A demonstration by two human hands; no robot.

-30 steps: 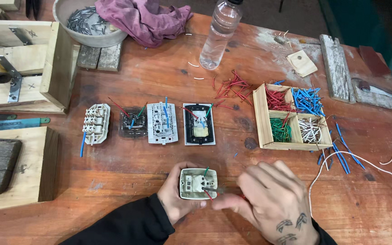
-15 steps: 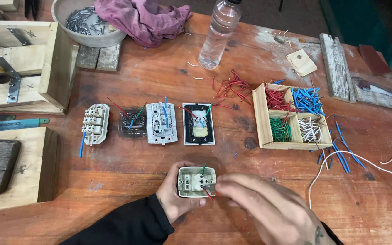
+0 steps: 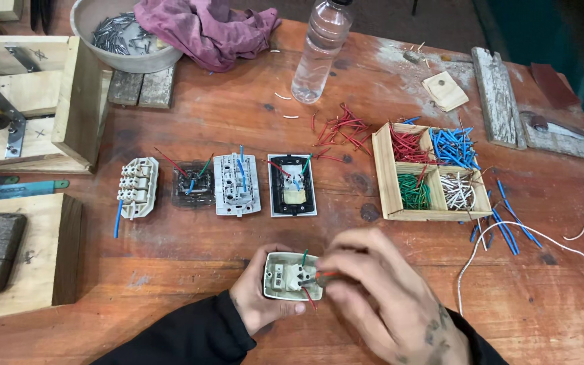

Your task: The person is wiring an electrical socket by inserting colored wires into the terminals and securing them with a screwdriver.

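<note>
My left hand (image 3: 258, 301) is lying low and cupped, its fingers (image 3: 290, 309) curling up from below and the thumb pressing at the near edge. My right hand (image 3: 390, 301) is coming in from the right, back turned up, fingers (image 3: 336, 265) bunched and pinching at the tips. Both forearms are wearing black sleeves.

A worn reddish wooden table (image 3: 190, 108) with scuffs and pale paint marks fills the view. Beyond its far edge lies dark floor (image 3: 441, 27), and something teal (image 3: 522, 40) stands at right.
</note>
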